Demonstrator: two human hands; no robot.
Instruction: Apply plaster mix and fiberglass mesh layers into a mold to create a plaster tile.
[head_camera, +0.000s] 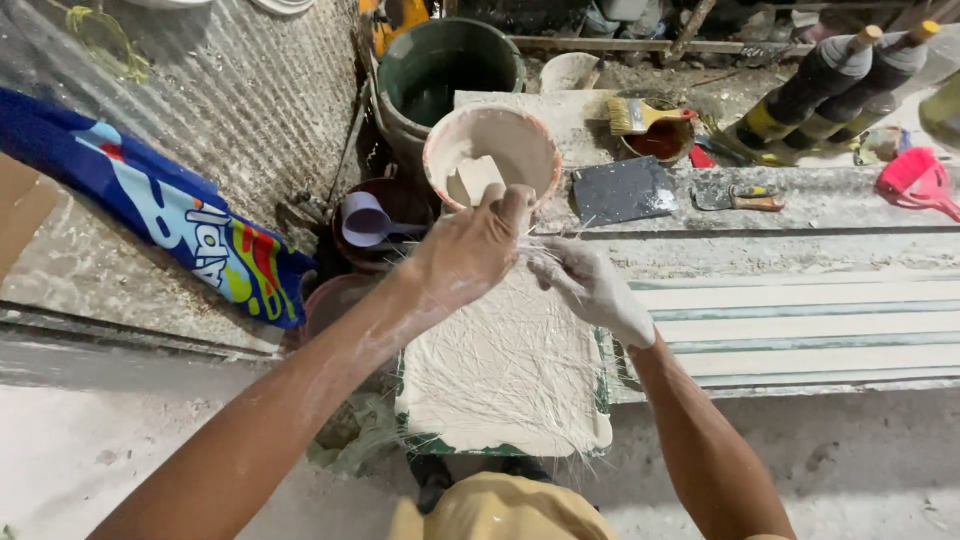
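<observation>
Item: fibre strands (530, 250), pinched between my left hand (470, 250) and right hand (590, 285), fingers closed on them, above the plaster slab (500, 380); bucket (490, 150) just beyond.

Single view only; we have no second camera, so no overlap between views to record. Our camera sits on the head and looks steeply down and forward over the work surface. Both forearms enter from the bottom edge, at 7 and 5 o'clock, and meet just above frame centre, where the left hand (470, 250) and right hand (590, 285) sit close to the lens. The white mould slab (500, 390) fills the lower middle, near us. The plaster bowl (492, 150) lies at 12 o'clock, farther off. The bench (800, 300) runs out toward 3 o'clock; corrugated sheet (240, 90) occupies 10 o'clock.
</observation>
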